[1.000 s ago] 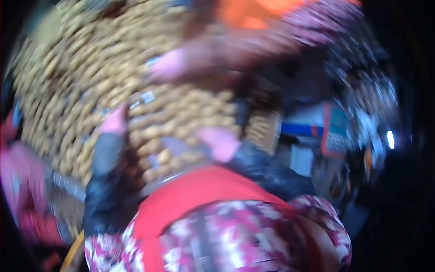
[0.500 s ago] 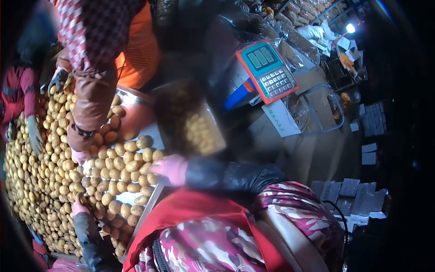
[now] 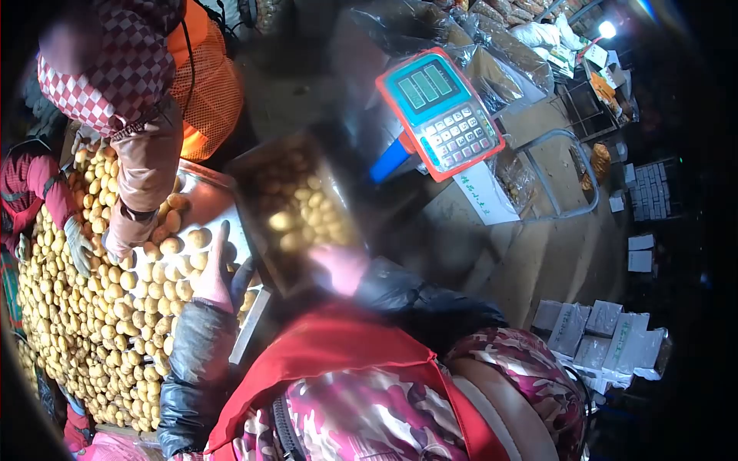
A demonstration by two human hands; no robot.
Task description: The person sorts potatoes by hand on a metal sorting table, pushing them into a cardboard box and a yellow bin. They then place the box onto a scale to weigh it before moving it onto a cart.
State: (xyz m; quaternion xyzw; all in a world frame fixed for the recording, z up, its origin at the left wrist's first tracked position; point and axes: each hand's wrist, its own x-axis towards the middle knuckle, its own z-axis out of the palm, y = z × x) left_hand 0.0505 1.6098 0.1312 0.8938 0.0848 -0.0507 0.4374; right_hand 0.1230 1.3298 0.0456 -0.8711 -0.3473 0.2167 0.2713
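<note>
Many potatoes cover a sorting table with a pale metal surface. Over its right edge my left hand is raised with the fingers stretched apart, beside potatoes. Blurred by motion, my right hand is at the near end of a box lined with clear film, which holds several potatoes. Its fingers are smeared, so a grip cannot be made out.
A co-worker's gloved hand and another person's gloved hand are among the potatoes. A scale display stands beyond the box. White cartons lie at the right, and an orange mesh bag at the top.
My left hand has moved up and right from the potatoes and opened. My right hand has moved right, from the potatoes on the table to the box.
</note>
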